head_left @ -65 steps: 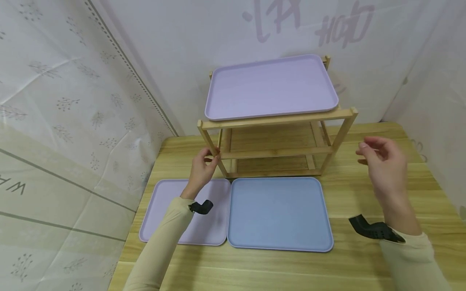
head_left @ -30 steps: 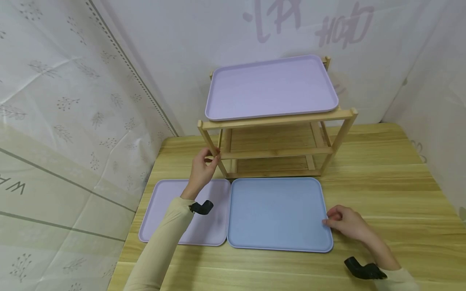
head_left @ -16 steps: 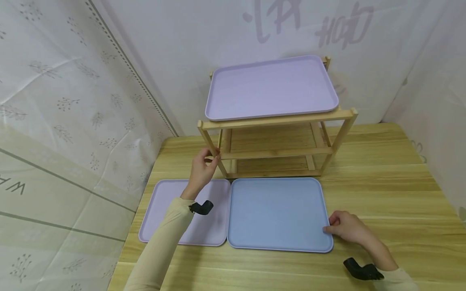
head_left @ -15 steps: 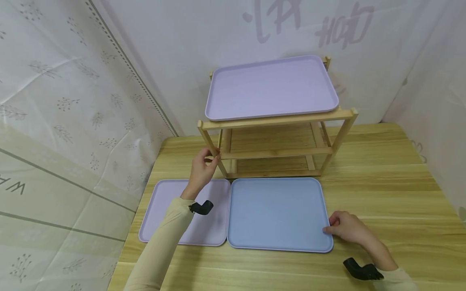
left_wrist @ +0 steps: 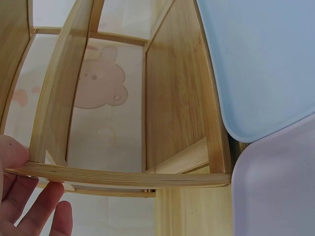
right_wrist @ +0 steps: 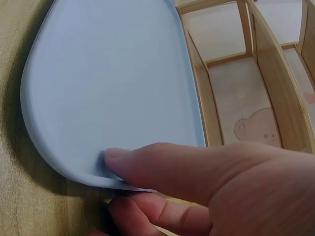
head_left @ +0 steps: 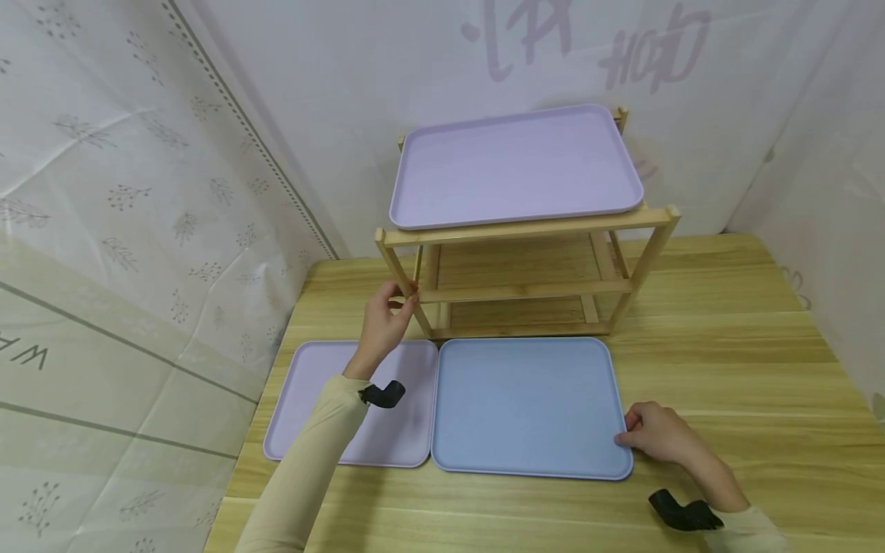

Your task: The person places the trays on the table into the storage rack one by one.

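Note:
My left hand (head_left: 384,321) grips the front left post of a wooden shelf rack (head_left: 525,292), thumb on one side and fingers curled on the other, as the left wrist view shows. At the right edge of a blue tray (head_left: 528,407), my right hand (head_left: 660,434) pinches the rim. In the right wrist view the thumb (right_wrist: 147,164) lies over the tray's inner side and the curled fingers (right_wrist: 162,211) are beneath the rim. The blue tray lies flat on the table, right in front of the rack.
A purple tray (head_left: 515,169) rests slightly askew on the rack's top level. Another purple tray (head_left: 311,392) lies on the wooden table (head_left: 747,346), side by side with the blue one, under my left forearm. Printed white cloth (head_left: 332,115) hangs behind and at both sides.
My right hand has come down from the air right of the rack to the blue tray's right rim and taken hold of it. The left hand, rack and trays stay put.

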Demonstrator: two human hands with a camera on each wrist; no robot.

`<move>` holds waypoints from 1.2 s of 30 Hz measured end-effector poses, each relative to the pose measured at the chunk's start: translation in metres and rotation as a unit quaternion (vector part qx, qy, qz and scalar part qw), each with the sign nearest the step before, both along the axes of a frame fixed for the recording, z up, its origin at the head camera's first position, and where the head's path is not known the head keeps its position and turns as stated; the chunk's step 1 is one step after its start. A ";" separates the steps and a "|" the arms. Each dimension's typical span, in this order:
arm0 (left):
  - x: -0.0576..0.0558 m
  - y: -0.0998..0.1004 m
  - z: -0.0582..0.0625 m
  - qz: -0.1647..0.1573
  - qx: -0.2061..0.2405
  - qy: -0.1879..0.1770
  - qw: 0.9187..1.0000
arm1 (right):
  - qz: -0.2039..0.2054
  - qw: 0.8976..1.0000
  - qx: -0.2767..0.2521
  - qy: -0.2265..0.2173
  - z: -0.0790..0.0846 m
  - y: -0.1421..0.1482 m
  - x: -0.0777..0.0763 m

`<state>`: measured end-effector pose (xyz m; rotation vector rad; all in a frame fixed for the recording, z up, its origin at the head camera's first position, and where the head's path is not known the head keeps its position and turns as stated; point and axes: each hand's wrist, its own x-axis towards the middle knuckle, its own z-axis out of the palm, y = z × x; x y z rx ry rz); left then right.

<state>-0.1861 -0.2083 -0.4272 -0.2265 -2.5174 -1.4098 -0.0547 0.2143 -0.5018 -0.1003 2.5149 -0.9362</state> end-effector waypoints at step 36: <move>0.000 0.000 0.000 -0.002 0.002 -0.005 1.000 | -0.039 0.989 -0.129 -0.061 -0.012 0.006 0.008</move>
